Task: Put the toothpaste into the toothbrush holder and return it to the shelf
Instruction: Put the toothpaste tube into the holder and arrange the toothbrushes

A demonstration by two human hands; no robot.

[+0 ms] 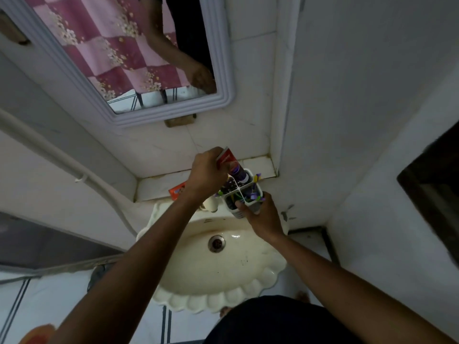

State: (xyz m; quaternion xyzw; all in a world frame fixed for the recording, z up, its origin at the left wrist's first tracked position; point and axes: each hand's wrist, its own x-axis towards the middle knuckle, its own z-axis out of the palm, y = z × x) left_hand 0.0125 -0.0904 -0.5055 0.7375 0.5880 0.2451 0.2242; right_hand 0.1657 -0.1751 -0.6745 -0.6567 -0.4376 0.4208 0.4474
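My left hand grips a red and purple toothpaste tube, tilted with its white cap end down in the far compartment of the white toothbrush holder. The holder has several compartments with toothbrushes standing in them. My right hand holds the holder from its near side, above the back rim of the sink. The tiled shelf lies just behind, at the foot of the wall.
An orange packet lies on the shelf left of my left wrist. A cream scalloped sink with a drain is below, its tap partly hidden. A framed mirror hangs above the shelf. A wall corner stands at the right.
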